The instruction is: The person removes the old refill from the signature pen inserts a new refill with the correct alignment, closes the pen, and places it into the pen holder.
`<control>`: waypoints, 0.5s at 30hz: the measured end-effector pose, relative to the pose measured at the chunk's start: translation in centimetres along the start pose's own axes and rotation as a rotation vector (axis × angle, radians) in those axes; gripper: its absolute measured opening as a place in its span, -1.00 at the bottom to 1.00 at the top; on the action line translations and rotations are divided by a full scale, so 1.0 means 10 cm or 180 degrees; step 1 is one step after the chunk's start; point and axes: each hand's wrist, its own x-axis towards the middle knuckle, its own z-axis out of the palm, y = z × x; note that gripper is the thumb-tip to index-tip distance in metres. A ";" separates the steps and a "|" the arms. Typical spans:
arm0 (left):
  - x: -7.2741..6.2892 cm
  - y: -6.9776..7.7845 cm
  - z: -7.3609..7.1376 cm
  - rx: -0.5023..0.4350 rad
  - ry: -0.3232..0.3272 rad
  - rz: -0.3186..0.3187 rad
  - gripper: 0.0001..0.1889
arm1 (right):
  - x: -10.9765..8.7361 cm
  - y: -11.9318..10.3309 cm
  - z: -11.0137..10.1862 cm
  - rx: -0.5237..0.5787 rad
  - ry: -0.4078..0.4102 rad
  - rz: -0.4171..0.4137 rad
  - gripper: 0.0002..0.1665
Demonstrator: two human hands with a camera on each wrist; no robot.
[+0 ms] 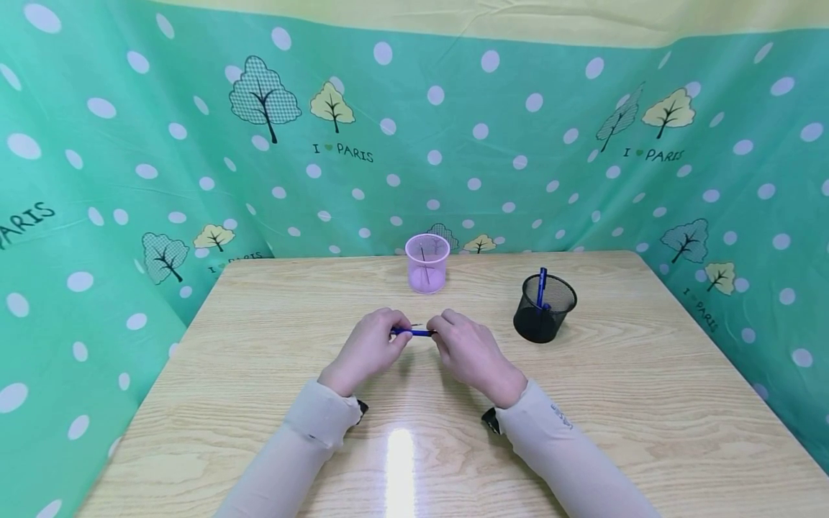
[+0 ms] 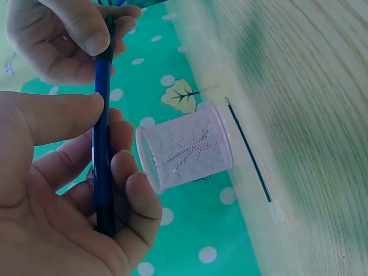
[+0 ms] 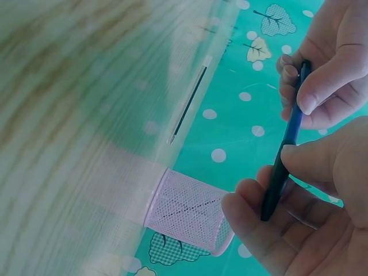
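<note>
A blue pen (image 1: 421,333) with black ends spans the gap between both hands, over the middle of the table. My left hand (image 1: 374,339) grips one end, with the thumb laid along the barrel in the left wrist view. At the black opposite end, my right hand (image 1: 468,349) pinches the pen (image 3: 286,144) between thumb and fingers. A thin dark pen refill (image 2: 248,149) with a pale end lies on the table beyond the hands; in the head view the hands hide most of it.
Behind the hands stands a pink mesh cup (image 1: 418,279) with a thin dark stick showing through it. To the right is a black mesh cup (image 1: 536,329) holding blue pens (image 1: 542,284). A green dotted curtain (image 1: 388,180) borders the wooden table (image 1: 272,302).
</note>
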 end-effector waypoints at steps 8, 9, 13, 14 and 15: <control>0.00 0.01 -0.06 -0.0263 -0.0105 -0.0200 -0.94 | 0.00 0.00 0.00 0.0018 -0.0015 0.0012 -0.89; 0.00 0.01 -0.07 -0.0305 -0.0126 -0.0214 -0.94 | 0.00 0.00 0.00 0.0017 -0.0019 0.0018 -0.89; 0.01 -0.02 -0.09 -0.0525 -0.0181 -0.0303 -0.94 | 0.00 0.00 0.01 0.0010 -0.0031 0.0028 -0.90; 0.01 -0.03 -0.10 -0.0578 -0.0184 -0.0327 -0.95 | 0.00 0.00 0.01 0.0011 -0.0032 0.0027 -0.90; 0.01 -0.04 -0.10 -0.0645 -0.0187 -0.0358 -0.95 | 0.00 0.00 0.01 0.0011 -0.0033 0.0028 -0.90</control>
